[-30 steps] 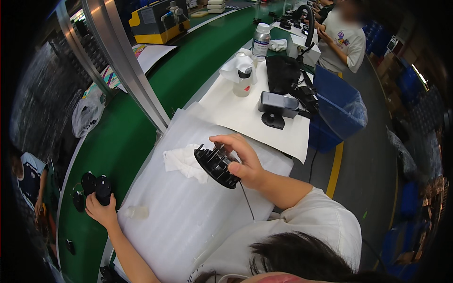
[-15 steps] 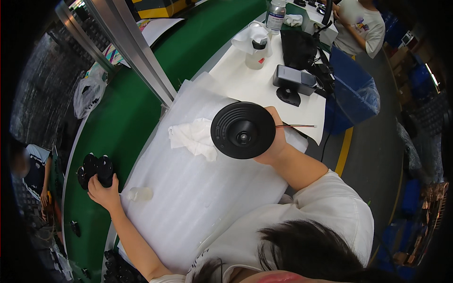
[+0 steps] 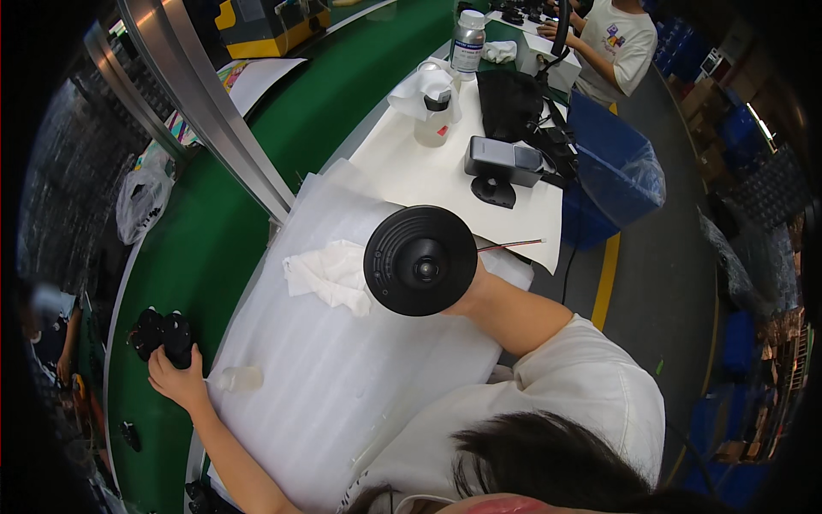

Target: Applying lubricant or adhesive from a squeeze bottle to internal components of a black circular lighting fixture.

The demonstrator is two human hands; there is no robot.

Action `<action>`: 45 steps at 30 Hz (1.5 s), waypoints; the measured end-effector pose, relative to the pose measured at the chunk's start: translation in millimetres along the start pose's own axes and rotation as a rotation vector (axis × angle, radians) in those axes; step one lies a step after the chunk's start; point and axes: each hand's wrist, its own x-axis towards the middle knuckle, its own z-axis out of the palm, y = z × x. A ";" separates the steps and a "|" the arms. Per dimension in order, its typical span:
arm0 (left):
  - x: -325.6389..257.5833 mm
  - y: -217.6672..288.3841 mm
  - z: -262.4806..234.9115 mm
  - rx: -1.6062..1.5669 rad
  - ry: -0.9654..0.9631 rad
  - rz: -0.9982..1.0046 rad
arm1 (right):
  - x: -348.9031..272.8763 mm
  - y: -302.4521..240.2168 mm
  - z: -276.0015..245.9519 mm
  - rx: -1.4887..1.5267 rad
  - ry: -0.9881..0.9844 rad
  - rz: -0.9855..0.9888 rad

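Note:
My right hand grips a black round dome-shaped housing with a small lens at its centre, held up over the foam-covered bench. Ridged rings circle its face, and a thin red-and-black wire sticks out to the right; most of my fingers are hidden behind it. Far to the left, my left hand has its thumb and fingers around a black rounded part on the green belt. Another black part lies against it. Beside that hand, a small translucent bottle lies on the foam.
A crumpled white cloth lies on the white foam sheet. Beyond are a clear bottle, a silver-capped bottle, a grey device and a blue bin. A metal post rises by the green belt. Other people work nearby.
The whole view has shifted, so things sit lower and further left. The black housing has turned to face more squarely upward. My left hand stays at the black parts, its fingers slightly shifted.

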 end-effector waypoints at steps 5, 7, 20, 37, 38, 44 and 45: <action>-0.1 1.9 -0.4 0.001 -0.010 -0.010 | 1.0 -1.3 -4.1 0.025 -0.003 -0.001; 0.3 1.2 0.1 0.001 -0.002 -0.004 | -0.5 -1.4 -3.2 0.047 -0.022 0.015; 4.4 2.0 -7.7 -0.001 0.063 0.018 | -0.8 -5.1 4.6 -0.327 -0.169 -0.204; 56.7 -38.1 -206.6 0.302 0.366 0.240 | -52.7 -18.3 14.4 -2.050 0.027 -0.834; 51.5 -43.6 -225.8 0.301 0.387 0.252 | -57.5 -32.3 15.6 -2.017 0.058 -0.857; 17.4 -77.1 -297.3 0.408 0.394 0.260 | -90.2 -157.3 -9.9 -2.062 0.568 -1.146; 13.9 -71.2 -304.5 0.405 0.398 0.272 | -94.0 -185.6 -27.7 -1.994 0.638 -1.177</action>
